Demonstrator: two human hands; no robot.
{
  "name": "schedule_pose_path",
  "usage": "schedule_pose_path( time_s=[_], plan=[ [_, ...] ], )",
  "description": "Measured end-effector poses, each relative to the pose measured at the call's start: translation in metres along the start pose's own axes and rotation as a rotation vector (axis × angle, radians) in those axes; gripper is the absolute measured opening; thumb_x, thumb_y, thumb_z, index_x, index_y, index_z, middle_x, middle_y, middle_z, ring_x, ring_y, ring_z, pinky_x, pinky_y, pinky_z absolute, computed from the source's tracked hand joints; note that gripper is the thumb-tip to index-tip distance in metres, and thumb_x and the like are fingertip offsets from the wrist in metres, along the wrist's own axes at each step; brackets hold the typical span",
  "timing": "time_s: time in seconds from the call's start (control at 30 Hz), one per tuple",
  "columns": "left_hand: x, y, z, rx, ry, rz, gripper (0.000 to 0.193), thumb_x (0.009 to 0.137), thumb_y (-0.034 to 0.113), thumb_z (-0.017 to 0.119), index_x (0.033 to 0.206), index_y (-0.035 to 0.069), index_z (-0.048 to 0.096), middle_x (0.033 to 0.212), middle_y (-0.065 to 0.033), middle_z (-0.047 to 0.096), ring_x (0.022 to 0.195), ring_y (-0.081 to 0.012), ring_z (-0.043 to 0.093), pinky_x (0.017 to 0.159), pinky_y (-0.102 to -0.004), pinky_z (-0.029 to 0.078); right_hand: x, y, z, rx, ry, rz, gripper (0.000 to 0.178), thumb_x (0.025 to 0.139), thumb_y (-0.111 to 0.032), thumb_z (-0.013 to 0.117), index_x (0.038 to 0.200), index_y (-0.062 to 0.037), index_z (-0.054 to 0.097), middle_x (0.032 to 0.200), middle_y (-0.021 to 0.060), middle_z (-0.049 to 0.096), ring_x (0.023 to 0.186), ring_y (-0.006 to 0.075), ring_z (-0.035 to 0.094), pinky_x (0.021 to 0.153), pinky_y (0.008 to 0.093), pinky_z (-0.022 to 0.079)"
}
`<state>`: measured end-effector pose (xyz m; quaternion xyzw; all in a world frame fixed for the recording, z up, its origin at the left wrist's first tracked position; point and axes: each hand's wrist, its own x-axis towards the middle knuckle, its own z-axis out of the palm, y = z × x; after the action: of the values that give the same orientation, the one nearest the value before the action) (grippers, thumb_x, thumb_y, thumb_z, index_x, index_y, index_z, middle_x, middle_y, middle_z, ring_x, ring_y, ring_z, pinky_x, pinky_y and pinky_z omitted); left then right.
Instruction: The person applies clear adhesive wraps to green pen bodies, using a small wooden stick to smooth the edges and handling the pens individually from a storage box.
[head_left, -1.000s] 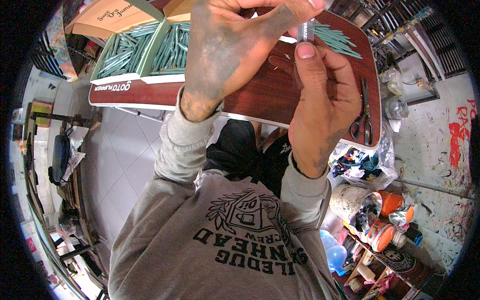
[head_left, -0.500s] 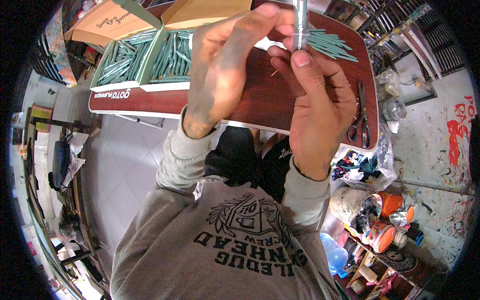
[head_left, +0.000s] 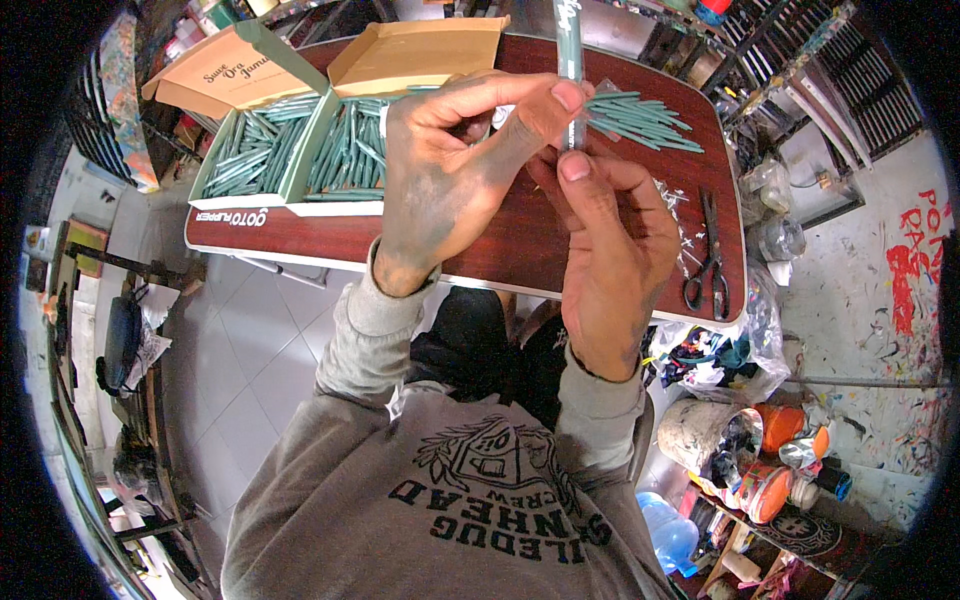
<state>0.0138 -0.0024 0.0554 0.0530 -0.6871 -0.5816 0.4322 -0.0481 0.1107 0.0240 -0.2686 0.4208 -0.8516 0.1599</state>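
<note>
Upright above the table is a slim green stick [head_left: 569, 45] with white lettering, in what looks like a clear wrapper. My left hand [head_left: 455, 170] pinches its middle between thumb and forefinger. Lower down, my right hand [head_left: 618, 235] grips the bottom end with the thumb in front and fingers behind. Past my hands lies a loose pile of plain green sticks [head_left: 640, 120], partly on clear plastic. Two open green boxes with brown lids, the left box [head_left: 292, 200] and the right box [head_left: 335, 207], hold many similar wrapped sticks; my left hand hides part of the right one.
Black scissors [head_left: 708, 265] lie at the right end of the dark red table [head_left: 510, 240], beside small white scraps [head_left: 690, 225]. A plastic bag of rubbish [head_left: 735, 355], a paint-stained bucket [head_left: 695, 435] and orange containers [head_left: 765, 490] stand on the right. Metal racks edge the left side.
My left thumb and forefinger have come onto the stick's middle. Both hands sit slightly lower and further left around it, while the view has shifted, showing the scraps near the scissors.
</note>
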Motion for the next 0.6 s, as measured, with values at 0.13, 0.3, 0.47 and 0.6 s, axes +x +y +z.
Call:
schedule_pose_path(
  time_s=[0.13,0.3,0.47,0.6],
  plan=[
    [0.004,-0.003,0.003,0.049,0.007,0.086,0.021,0.094,0.017,0.067,0.105,0.001,0.075,0.101,-0.0081,0.075,0.087,-0.0093,0.066,0.076,-0.0242,0.052,0.000,0.004,0.004,-0.022,0.051,-0.044,0.012,0.089,-0.007,0.073,0.093,0.0000,0.064,0.091,0.0057,0.068,0.082,0.0093,0.061,0.075,0.0233,0.049],
    [0.008,-0.005,0.007,0.020,0.067,0.115,0.016,0.089,0.012,0.074,0.100,0.001,0.077,0.087,-0.0041,0.074,0.076,-0.0050,0.062,0.067,-0.0193,0.050,-0.003,0.000,0.008,-0.060,0.087,-0.050,0.016,0.088,-0.011,0.077,0.091,-0.0008,0.065,0.084,0.0010,0.065,0.075,0.0055,0.056,0.066,0.0197,0.045],
    [0.008,-0.001,0.009,0.053,0.010,0.095,0.026,0.094,0.022,0.070,0.106,0.000,0.074,0.103,-0.0086,0.075,0.093,-0.0104,0.067,0.084,-0.0262,0.053,-0.004,0.003,0.003,-0.075,0.080,-0.075,0.017,0.088,-0.013,0.078,0.089,-0.0018,0.065,0.080,-0.0017,0.064,0.071,0.0039,0.054,0.063,0.0181,0.041],
    [0.011,-0.002,0.008,0.124,0.036,0.183,0.024,0.092,0.019,0.070,0.105,-0.002,0.074,0.095,-0.0081,0.074,0.083,-0.0088,0.065,0.074,-0.0238,0.051,-0.005,0.002,0.002,-0.097,0.078,-0.086,0.017,0.088,-0.014,0.078,0.089,-0.0018,0.066,0.081,-0.0021,0.064,0.071,0.0035,0.053,0.063,0.0176,0.041]
  ],
)
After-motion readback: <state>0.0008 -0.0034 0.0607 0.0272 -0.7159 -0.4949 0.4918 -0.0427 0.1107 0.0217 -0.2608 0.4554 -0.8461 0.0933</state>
